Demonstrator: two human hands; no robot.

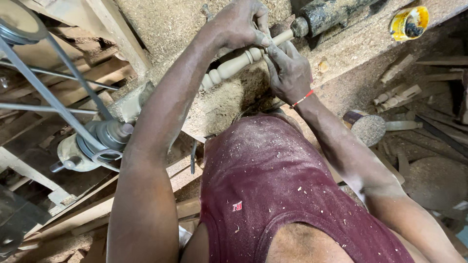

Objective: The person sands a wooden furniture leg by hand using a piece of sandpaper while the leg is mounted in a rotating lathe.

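In the head view, a pale turned wooden spindle is seen lying aslant across the sawdust-covered lathe bed, near the bed's upper edge, with its upper end set against a dark metal lathe centre. The spindle is gripped from above by the left hand, whose fingers are curled over its beaded part. The right hand is held just beside and below the spindle, its fingers pinched at the narrow neck next to the left thumb; whether something small is clamped between them cannot be told. A red thread is worn at the right wrist. A yellow tin is seen tipped on its side towards the bed's upper right corner. A belt pulley is placed off the bed's left edge. Turned offcuts are scattered at the right. A sawdust-flecked maroon vest fills the lower middle.
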